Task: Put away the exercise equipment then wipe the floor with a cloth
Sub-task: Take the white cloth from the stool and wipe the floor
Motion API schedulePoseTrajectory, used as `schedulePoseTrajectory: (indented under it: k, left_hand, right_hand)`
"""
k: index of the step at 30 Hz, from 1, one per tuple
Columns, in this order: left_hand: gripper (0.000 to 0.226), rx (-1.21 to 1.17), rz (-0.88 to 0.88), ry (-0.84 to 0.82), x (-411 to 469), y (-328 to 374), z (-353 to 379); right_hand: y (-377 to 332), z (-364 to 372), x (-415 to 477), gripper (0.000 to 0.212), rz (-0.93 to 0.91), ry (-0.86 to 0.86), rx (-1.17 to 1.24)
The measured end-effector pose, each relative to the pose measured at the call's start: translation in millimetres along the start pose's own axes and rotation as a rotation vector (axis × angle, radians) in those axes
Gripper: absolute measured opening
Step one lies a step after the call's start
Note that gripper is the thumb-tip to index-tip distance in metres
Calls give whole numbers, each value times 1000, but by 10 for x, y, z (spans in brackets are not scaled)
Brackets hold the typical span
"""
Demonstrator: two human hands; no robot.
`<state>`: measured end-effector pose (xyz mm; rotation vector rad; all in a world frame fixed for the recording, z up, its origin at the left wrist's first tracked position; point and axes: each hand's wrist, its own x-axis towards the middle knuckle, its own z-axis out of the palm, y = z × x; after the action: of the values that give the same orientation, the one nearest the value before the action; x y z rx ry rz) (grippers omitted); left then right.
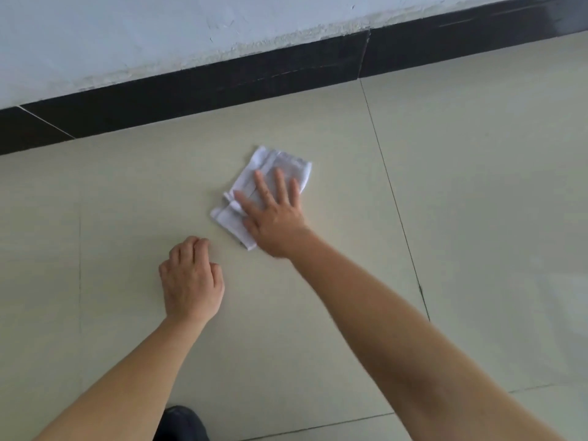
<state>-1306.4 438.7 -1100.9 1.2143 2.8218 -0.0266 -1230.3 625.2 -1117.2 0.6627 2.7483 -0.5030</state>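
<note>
Wiping is in hand (no equipment in sight): the right hand (274, 219) presses flat, fingers spread, on the folded cloth (270, 160), which lies on the pale tile floor (477, 186) near a black skirting (222, 85) under a white wall (127, 33). The left hand (191, 281), curled and empty, rests on the tiles nearby. The next move probably calls for sliding the cloth under even pressure.

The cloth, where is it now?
In the head view the cloth lies on the floor near the middle, under the flat right hand, between the left hand and the black baseboard.
</note>
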Motion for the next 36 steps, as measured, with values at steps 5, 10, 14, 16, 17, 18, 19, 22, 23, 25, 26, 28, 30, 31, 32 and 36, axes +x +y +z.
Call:
schedulePoseTrajectory:
  k: [5, 10, 14, 16, 17, 18, 19, 22, 23, 25, 26, 28, 30, 31, 32, 36]
  left_hand:
    - [41, -18, 53, 30, 65, -51, -39]
    - [39, 46, 154, -11, 79, -173, 38]
    - [41, 98, 209, -39, 64, -268, 67]
    - [42, 104, 223, -65, 90, -269, 63]
    - [43, 104, 230, -79, 100, -262, 58]
    - [43, 107, 233, -101, 107, -258, 51]
    - [44, 112, 237, -120, 98, -259, 40]
    - [49, 137, 242, -175, 52, -259, -10]
    - [51, 147, 244, -206, 66, -244, -49]
    - [53, 142, 252, -286, 128, -217, -160]
    - [52, 133, 259, -324, 172, -208, -229]
    - [47, 120, 286, -382, 312, -246, -382]
    - [47, 113, 395, -485, 506, -368, -528]
    - [49, 127, 411, -571, 585, -423, -639]
    - [52, 152, 407, -632, 641, -485, -749]
    - [56, 98, 261, -609, 657, -909, -976]
  right_hand:
    - [676, 64, -179, 55, -73, 84, -13]
    - [1923, -230, -601, 72, 493, 145, 36]
    - [2004, -317, -764, 77, 753, 79, 114]
    - [1655, -209, -613, 75, 778, 96, 110]
    - [1430, -118, -534, 73, 719, 109, 92]
    - [1172, -33, -477, 72, 620, 114, 79]
    - [897, 39, -452, 73, 506, 115, 77]
    - [236, 192, -537, 69, 198, 36, 24]
    - [184, 190, -582, 68, 138, 8, -2]
    - [293, 145, -671, 68, 47, 29, -21]
    - [408, 143, -707, 68, 17, 43, -29]
    - [721, 162, -766, 69, 91, 28, -17]
    - [965, 66, -801, 71, 234, 22, 0]
    - [1063, 13, -804, 70, 298, 45, -15]
    - [1131, -7, -800, 69, 349, 48, -15]
    - [1025, -83, -717, 73, 486, 51, 77]
